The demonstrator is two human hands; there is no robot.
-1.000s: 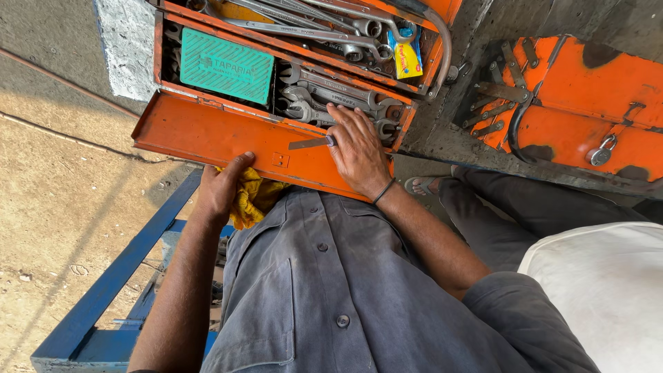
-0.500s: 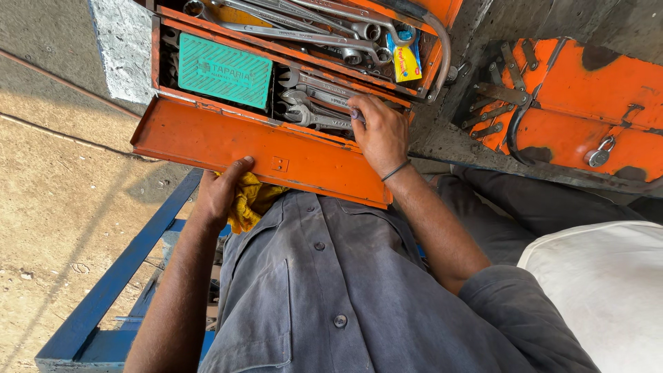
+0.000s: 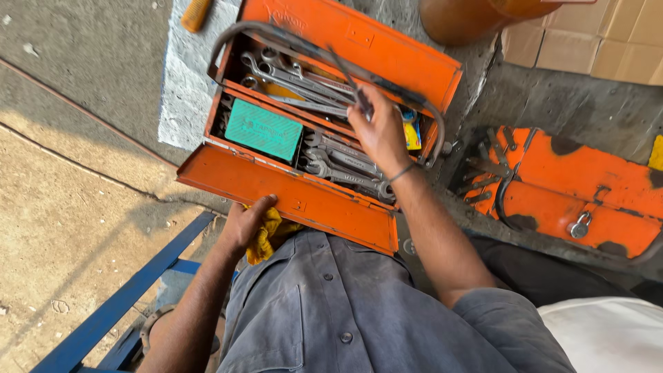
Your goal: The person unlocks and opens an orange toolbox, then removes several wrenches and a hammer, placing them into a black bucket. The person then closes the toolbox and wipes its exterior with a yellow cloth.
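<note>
An open orange metal toolbox (image 3: 276,190) rests against my lap, its trays full of several wrenches (image 3: 345,169) and a green plastic case (image 3: 264,129). My right hand (image 3: 380,131) is raised over the far tray, fingers closed on a thin dark metal tool (image 3: 349,84) that points up and away. My left hand (image 3: 247,222) presses against the underside of the box's near flap, holding a yellow cloth (image 3: 271,235). The box's curved grey carrying handle (image 3: 290,34) arches over the trays.
A second orange toolbox (image 3: 573,190), shut with a padlock, lies at the right on the concrete. Cardboard boxes (image 3: 594,38) and an orange cylinder (image 3: 456,21) stand at the far right. A blue metal frame (image 3: 117,311) runs along my left.
My right hand has left the near tray's wrenches and risen over the far tray, now gripping a thin tool. The view has shifted so that the whole toolbox shows.
</note>
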